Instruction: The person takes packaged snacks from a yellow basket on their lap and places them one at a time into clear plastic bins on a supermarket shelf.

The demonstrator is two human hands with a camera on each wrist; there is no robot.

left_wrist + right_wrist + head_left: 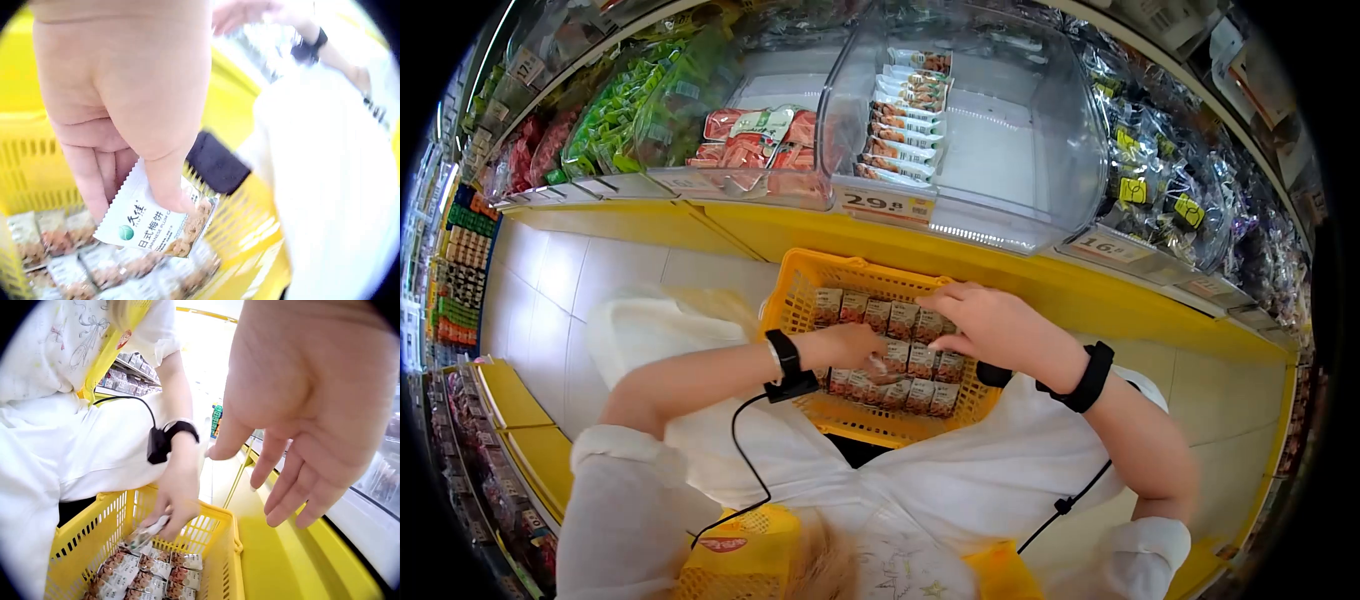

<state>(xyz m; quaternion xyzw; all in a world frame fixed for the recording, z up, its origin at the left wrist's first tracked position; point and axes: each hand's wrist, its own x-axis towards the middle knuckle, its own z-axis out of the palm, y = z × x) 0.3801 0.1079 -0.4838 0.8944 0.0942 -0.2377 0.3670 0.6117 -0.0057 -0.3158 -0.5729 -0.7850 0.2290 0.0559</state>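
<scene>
A yellow plastic basket (790, 275) holds rows of small white snack packets (905, 318) with pictures of brown biscuits. My left hand (847, 346) is over the packets and pinches one biscuit packet (147, 215) between thumb and fingers. Its label, in the left wrist view, reads in part "Japanese plum". My right hand (1000, 330) hovers at the basket's far right side, fingers loosely extended and nothing in them. The right wrist view shows that palm (312, 406) close up, beside the yellow shelf front.
Past the basket runs a yellow shelf base (800, 222) carrying clear plastic bins. One bin holds a row of upright packets (905, 120), another red-and-white packs (760, 140). Price tags (885, 206) line the edge. Cables trail from both wrist straps; white-trousered legs flank the basket.
</scene>
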